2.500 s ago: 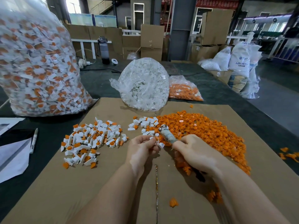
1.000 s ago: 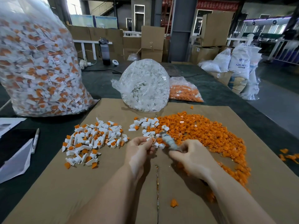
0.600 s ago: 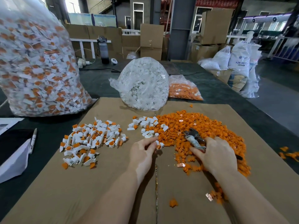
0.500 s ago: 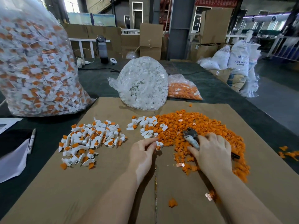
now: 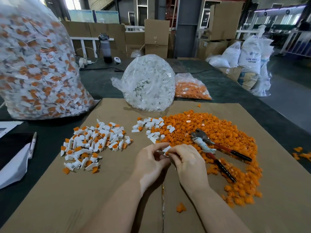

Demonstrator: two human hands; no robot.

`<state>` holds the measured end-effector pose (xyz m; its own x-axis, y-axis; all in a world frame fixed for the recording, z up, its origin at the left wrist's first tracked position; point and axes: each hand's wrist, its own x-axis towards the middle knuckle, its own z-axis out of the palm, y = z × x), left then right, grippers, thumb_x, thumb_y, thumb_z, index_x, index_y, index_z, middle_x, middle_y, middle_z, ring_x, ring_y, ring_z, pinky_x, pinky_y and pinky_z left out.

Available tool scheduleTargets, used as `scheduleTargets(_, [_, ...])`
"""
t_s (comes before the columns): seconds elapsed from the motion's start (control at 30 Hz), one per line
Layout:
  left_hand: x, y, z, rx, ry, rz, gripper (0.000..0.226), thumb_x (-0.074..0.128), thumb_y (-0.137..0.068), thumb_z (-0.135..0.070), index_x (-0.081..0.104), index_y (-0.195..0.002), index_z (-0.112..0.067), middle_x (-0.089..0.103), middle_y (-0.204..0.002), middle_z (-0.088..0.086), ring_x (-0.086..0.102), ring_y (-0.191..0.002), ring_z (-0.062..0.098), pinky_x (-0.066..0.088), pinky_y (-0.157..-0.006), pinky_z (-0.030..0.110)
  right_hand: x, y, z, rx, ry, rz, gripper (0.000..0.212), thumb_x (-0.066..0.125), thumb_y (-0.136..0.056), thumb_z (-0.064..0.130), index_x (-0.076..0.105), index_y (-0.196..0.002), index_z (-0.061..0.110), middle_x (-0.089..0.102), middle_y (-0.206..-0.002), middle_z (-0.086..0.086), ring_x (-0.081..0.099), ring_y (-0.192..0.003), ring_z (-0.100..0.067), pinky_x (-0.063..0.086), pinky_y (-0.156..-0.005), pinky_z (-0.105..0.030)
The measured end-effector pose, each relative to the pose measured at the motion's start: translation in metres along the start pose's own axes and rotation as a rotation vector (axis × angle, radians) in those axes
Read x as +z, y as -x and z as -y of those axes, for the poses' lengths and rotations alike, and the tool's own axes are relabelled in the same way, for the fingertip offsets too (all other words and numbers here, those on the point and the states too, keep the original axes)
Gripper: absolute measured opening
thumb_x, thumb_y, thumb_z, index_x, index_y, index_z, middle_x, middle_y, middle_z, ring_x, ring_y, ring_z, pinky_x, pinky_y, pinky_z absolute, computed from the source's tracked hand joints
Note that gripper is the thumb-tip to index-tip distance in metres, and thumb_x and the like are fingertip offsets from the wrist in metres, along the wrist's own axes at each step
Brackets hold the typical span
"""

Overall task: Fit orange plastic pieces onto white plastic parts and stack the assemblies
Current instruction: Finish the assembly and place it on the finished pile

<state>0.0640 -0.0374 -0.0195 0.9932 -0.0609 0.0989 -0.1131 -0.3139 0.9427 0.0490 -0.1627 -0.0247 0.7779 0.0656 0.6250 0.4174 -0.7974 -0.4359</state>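
Observation:
My left hand (image 5: 149, 162) and my right hand (image 5: 188, 162) meet over the middle of the cardboard sheet (image 5: 117, 199). Between their fingertips they pinch a small white plastic part (image 5: 166, 148) with an orange piece (image 5: 167, 153) at its lower end. A wide heap of loose orange pieces (image 5: 218, 132) lies to the right. A small cluster of bare white parts (image 5: 149, 127) sits at the heap's left edge. Left of my hands lies a pile of white-and-orange assemblies (image 5: 96, 142).
Red-handled pliers (image 5: 217, 148) lie on the orange heap, right of my hands. Behind stand a big bag of assemblies (image 5: 37, 64), a bag of white parts (image 5: 148, 83) and a bag of orange pieces (image 5: 191, 88). A pen (image 5: 32, 145) and papers (image 5: 13, 165) lie at the left.
My right hand set the pliers down on the orange heap, then came back to my left hand. Both hands now pinch a white part with an orange piece.

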Motion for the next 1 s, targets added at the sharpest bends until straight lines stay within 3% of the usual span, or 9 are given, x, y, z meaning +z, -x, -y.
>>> scheduleTargets(0.27, [0.001, 0.002, -0.001, 0.101, -0.114, -0.021, 0.03, 0.072, -0.079, -0.008, 0.067, -0.106, -0.021, 0.064, -0.082, -0.005, 0.053, -0.066, -0.004, 0.041, -0.064, 0.005, -0.003, 0.003, 0.001, -0.014, 0.015, 0.013, 0.01, 0.076, -0.074, 0.003, 0.071, -0.081, 0.008, 0.066, -0.077, 0.0, 0.06, -0.075, -0.016, 0.047, -0.07, -0.021])
scheduleTargets(0.43, [0.003, 0.003, -0.001, 0.094, -0.047, -0.057, 0.036, 0.071, -0.079, -0.007, 0.058, -0.107, -0.026, 0.05, -0.072, -0.005, 0.046, -0.059, 0.001, 0.04, -0.062, 0.009, -0.003, 0.002, 0.002, 0.012, 0.033, -0.024, 0.006, 0.075, -0.077, 0.005, 0.07, -0.079, 0.008, 0.066, -0.076, -0.001, 0.06, -0.072, -0.021, 0.052, -0.064, -0.037])
scheduleTargets(0.57, [0.002, 0.0, 0.002, 0.103, -0.174, -0.195, 0.024, 0.064, -0.085, -0.005, 0.059, -0.092, -0.028, 0.05, -0.086, -0.005, 0.05, -0.076, 0.004, 0.035, -0.066, 0.001, -0.003, 0.002, -0.001, 0.082, 0.04, -0.081, 0.005, 0.072, -0.079, 0.005, 0.071, -0.082, 0.009, 0.066, -0.077, -0.001, 0.06, -0.075, -0.022, 0.051, -0.069, -0.038])
scheduleTargets(0.67, [0.003, -0.003, 0.003, 0.024, -0.193, -0.301, 0.027, 0.055, -0.09, -0.001, 0.063, -0.113, -0.013, 0.04, -0.093, -0.009, 0.05, -0.091, 0.008, 0.028, -0.073, -0.006, -0.002, 0.003, -0.003, 0.149, 0.095, -0.134, 0.011, 0.072, -0.077, -0.001, 0.072, -0.082, 0.009, 0.067, -0.078, -0.003, 0.062, -0.077, -0.025, 0.048, -0.072, -0.041])
scheduleTargets(0.73, [0.004, -0.004, 0.004, -0.044, -0.222, -0.339, 0.041, 0.052, -0.092, -0.003, 0.05, -0.132, -0.009, 0.036, -0.107, -0.006, 0.045, -0.11, 0.013, 0.024, -0.088, 0.0, -0.002, 0.004, -0.003, 0.189, 0.134, -0.161, 0.015, 0.072, -0.075, -0.003, 0.072, -0.082, 0.009, 0.067, -0.079, -0.003, 0.063, -0.079, -0.026, 0.046, -0.073, -0.039])
scheduleTargets(0.8, [0.005, -0.005, 0.005, -0.088, -0.296, -0.362, 0.051, 0.052, -0.092, -0.006, 0.036, -0.141, -0.007, 0.032, -0.123, 0.002, 0.032, -0.124, 0.018, 0.019, -0.094, 0.01, -0.001, 0.004, -0.005, 0.221, 0.157, -0.173, 0.018, 0.072, -0.074, -0.006, 0.073, -0.082, 0.01, 0.068, -0.08, -0.003, 0.064, -0.081, -0.026, 0.043, -0.074, -0.038])
scheduleTargets(0.9, [0.008, -0.006, 0.003, -0.153, -0.379, -0.369, 0.065, 0.052, -0.092, -0.008, 0.018, -0.146, -0.001, 0.017, -0.148, 0.011, 0.013, -0.138, 0.023, 0.013, -0.108, 0.02, 0.0, 0.004, -0.006, 0.267, 0.193, -0.179, 0.019, 0.07, -0.074, -0.007, 0.073, -0.084, 0.009, 0.068, -0.082, -0.004, 0.064, -0.084, -0.028, 0.042, -0.077, -0.04])
scheduleTargets(1.0, [0.01, -0.009, 0.001, -0.221, -0.448, -0.361, 0.068, 0.046, -0.092, -0.002, 0.005, -0.147, 0.003, -0.007, -0.156, 0.016, -0.009, -0.144, 0.026, -0.001, -0.118, 0.033, 0.001, 0.005, -0.008, 0.329, 0.231, -0.155, 0.024, 0.069, -0.073, -0.009, 0.074, -0.089, 0.009, 0.069, -0.09, -0.007, 0.063, -0.09, -0.031, 0.042, -0.082, -0.045])
